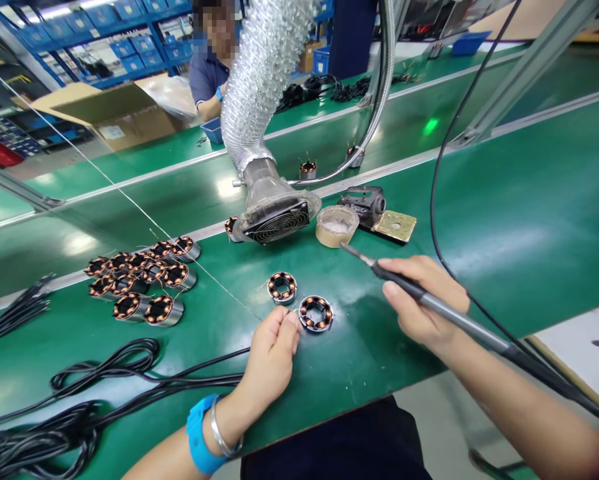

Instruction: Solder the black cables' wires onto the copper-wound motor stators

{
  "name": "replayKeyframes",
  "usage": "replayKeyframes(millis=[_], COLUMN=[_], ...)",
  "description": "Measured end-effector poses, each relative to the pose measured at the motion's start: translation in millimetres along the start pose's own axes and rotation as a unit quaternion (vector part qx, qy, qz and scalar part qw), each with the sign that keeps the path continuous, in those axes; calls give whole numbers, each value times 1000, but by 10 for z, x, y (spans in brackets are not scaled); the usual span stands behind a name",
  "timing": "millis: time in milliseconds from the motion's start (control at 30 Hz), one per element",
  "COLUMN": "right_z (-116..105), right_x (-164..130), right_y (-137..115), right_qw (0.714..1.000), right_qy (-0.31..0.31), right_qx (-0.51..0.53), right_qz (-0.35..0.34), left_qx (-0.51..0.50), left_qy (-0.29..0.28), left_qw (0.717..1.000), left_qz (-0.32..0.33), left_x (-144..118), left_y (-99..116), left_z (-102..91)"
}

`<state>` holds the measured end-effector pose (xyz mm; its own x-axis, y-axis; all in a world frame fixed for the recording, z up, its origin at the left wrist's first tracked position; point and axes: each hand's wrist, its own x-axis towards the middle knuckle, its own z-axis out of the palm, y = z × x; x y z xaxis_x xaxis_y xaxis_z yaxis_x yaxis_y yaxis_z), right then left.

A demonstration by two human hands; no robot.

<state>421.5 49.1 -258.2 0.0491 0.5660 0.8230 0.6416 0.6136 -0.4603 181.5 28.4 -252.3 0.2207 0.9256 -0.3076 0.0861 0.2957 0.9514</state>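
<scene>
My right hand (pixel 427 300) is closed around a soldering iron (pixel 449 315). Its tip points up and left, at the near side of a round tan dish (pixel 337 227). Whether the tip touches the dish I cannot tell. My left hand (pixel 272 350) pinches a thin wire at the left edge of a copper-wound motor stator (pixel 316 314) lying on the bench. A pale thin strand (pixel 194 263) slants from the upper left down to these fingers, and black cables (pixel 219 380) run in behind the hand. A second stator (pixel 282 288) lies just beyond.
Several stators (pixel 147 273) stand grouped at left, near coiled black cables (pixel 74 427). A fume duct (pixel 264 87) hangs over the bench's middle. Behind the dish sits an iron stand (pixel 364 205) with a yellowish sponge (pixel 395 225). A person (pixel 209 73) is across the bench.
</scene>
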Motion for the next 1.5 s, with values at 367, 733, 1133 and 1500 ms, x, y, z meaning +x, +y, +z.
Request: replayKeyframes(millis=[367, 733, 1133, 1500], right_z=[131, 630, 636, 633], right_x=[-77, 139, 66, 43], right_y=[261, -379, -250, -285], right_qw=[994, 953, 942, 942], right_qy=[-73, -218, -218, -220], right_qx=[4, 156, 245, 250], right_qz=[78, -138, -75, -52], left_qx=[-20, 11, 76, 147], left_qy=[-28, 12, -9, -53], left_qw=[999, 1000, 997, 987], left_qz=[-17, -4, -11, 24], left_x=[20, 76, 71, 78], left_y=[46, 131, 181, 259], left_z=[-115, -279, -283, -274])
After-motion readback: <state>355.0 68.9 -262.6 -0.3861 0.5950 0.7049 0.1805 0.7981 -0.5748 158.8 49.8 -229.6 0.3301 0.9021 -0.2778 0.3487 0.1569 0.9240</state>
